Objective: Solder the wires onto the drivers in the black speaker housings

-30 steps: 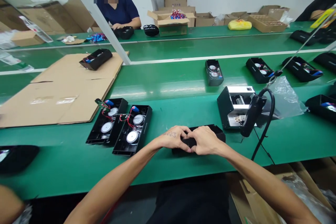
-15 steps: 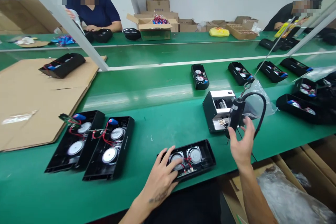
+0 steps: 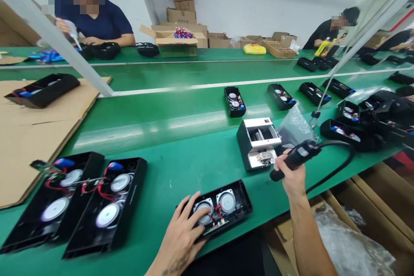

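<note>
A black speaker housing [image 3: 237, 213] lies at the near edge of the green bench, with two round silver speakers, red wires and a small circuit board inside. My left hand [image 3: 183, 233] grips its left end, fingers over the nearer speaker and thumb along the front side. To the right, my right hand [image 3: 293, 179] is wrapped around a black electric screwdriver [image 3: 302, 154], which is tilted with its nose toward the lower left. Its bit is too small to make out. Just behind the tool stands a black-and-silver screw feeder [image 3: 258, 140].
Two open speaker housings [image 3: 124, 207] lie on the left, beside a cardboard sheet [image 3: 42, 138]. Several more housings [image 3: 235, 102] sit on the conveyor and at the right. A metal post [image 3: 64, 43] rises at left. Cardboard boxes [image 3: 365, 207] stand below the bench. Co-workers [image 3: 97, 21] sit opposite.
My right hand has closed on the hanging screwdriver and tilted it from upright to slanting. My left hand stays on the housing. The whole view has shifted slightly.
</note>
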Motion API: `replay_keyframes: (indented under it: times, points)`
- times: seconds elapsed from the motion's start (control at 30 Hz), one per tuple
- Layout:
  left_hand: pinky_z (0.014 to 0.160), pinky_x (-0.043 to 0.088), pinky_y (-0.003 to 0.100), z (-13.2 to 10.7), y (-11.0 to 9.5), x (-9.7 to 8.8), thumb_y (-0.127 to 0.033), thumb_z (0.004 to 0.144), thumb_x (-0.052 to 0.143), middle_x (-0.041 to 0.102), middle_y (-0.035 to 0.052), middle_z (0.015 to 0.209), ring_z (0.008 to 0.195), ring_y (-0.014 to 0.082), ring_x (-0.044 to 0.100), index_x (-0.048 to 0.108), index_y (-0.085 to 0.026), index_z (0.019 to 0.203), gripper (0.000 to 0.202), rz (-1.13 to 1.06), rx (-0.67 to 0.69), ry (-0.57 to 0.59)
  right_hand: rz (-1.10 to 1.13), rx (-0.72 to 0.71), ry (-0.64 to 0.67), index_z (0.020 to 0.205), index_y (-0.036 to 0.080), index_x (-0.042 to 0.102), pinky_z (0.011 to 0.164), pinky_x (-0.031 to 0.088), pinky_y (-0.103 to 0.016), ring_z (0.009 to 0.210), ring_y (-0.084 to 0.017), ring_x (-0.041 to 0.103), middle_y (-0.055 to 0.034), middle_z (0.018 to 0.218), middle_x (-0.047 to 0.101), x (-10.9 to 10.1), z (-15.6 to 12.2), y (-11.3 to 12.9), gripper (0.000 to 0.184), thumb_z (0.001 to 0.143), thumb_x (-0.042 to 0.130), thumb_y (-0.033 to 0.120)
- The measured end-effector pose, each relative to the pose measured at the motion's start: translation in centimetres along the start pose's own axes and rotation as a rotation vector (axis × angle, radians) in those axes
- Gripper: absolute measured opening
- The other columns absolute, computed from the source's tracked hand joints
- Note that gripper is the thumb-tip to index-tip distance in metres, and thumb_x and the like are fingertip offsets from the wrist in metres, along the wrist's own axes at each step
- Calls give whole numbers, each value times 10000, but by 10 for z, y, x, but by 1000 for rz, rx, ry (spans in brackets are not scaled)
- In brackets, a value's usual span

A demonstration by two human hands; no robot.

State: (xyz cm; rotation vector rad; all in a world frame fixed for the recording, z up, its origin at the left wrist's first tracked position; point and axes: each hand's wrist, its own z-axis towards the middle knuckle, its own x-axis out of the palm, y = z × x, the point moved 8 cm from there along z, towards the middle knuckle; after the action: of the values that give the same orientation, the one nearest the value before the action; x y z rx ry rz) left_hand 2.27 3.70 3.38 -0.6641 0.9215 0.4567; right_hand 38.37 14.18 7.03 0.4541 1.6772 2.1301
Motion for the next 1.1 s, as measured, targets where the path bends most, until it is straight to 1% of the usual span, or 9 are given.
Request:
replay_keyframes:
  times: [0.13,0.23,0.37,0.5,0.63,0.73,0.83,0.97,1.1]
  points:
    - [1361,171,479,2,3,3,-428,777,931,774,-23,1253,1552,352,430,675,-255,762,309,-19,-11,-15,77,-176,-177,1136,244,556,663,526,-351,530,-145,580,104,657,624,-8,16,43,451,845,854,415]
    - [1349,201,482,6,4,6,-423,772,941,775,-24,1246,1537,347,447,680,-253,757,312,-16,-34,-19,6,-273,-166,1137,234,565,730,560,-395,533,-161,597,91,641,653,8,23,62,449,853,848,436]
    - [1324,257,498,9,3,7,-435,776,939,774,-20,1229,1524,349,457,673,-249,732,327,17,-33,-15,-134,-253,-72,866,234,596,850,563,-418,561,-156,590,79,572,615,31,27,59,333,846,848,451]
    - [1302,301,531,8,2,8,-433,763,945,773,-2,1220,1519,366,463,687,-248,742,318,43,-27,-12,-155,-110,64,913,215,656,668,556,-362,551,-155,580,52,634,652,39,19,43,400,749,929,458]
    - [1270,345,555,8,4,10,-433,752,956,771,5,1236,1509,377,476,707,-247,759,311,30,-40,3,-110,62,210,1051,214,673,546,501,-315,509,-135,550,57,664,651,35,-7,34,478,736,955,436]
    - [1257,348,576,12,5,12,-419,738,974,772,-11,1257,1494,390,490,715,-245,768,313,2,-62,4,92,6,296,1196,245,646,490,447,-286,486,-131,527,73,652,609,32,-31,59,452,859,877,438]
    - [1259,340,596,17,3,16,-396,726,989,768,-18,1274,1493,407,488,731,-240,781,307,0,-88,12,318,-66,381,1192,279,640,490,431,-265,501,-121,523,74,663,582,40,-58,93,326,941,818,388]
    - [1273,326,601,19,0,20,-410,756,974,759,-3,1289,1515,407,464,766,-243,817,274,2,-104,51,536,-77,514,1204,306,609,521,430,-255,528,-116,500,77,662,529,75,-101,120,233,1012,723,373]
    - [1298,290,598,18,-3,20,-426,816,929,752,2,1288,1541,384,433,773,-249,813,236,4,-102,67,495,-1,634,1173,338,571,539,453,-273,515,-124,486,88,643,509,113,-137,108,200,1019,687,390]
